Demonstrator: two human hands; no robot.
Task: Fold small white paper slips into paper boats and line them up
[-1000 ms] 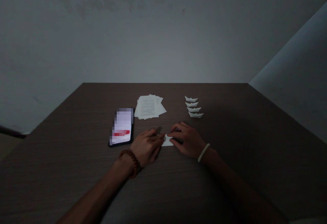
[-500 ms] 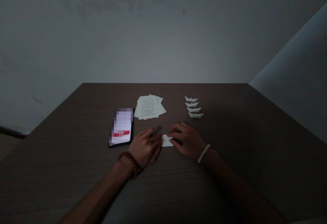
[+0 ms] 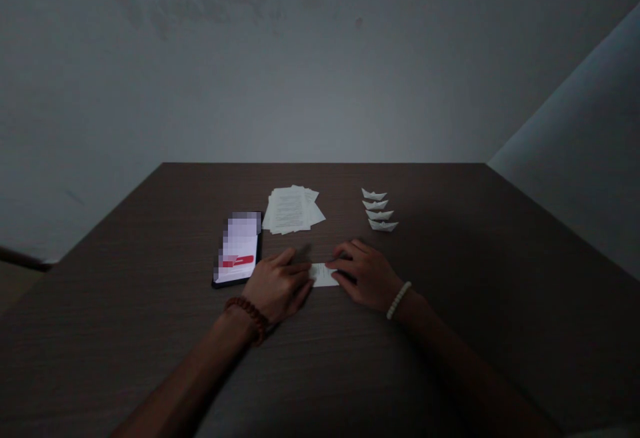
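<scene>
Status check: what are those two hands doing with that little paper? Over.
Left hand at left end of small paper, right hand at its right end. Small paper on tabletop. Phone close beside left hand, apart from small paper.

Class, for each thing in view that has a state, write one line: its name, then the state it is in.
Phone: face up, screen lit.
Paper stack: printed, loosely fanned out.
Paper boats: four, folded, lined up.
Small paper: between the hands; whether folded, unclear.
Left hand: fingers at the small paper's left end.
Right hand: fingers at its right end.
</scene>
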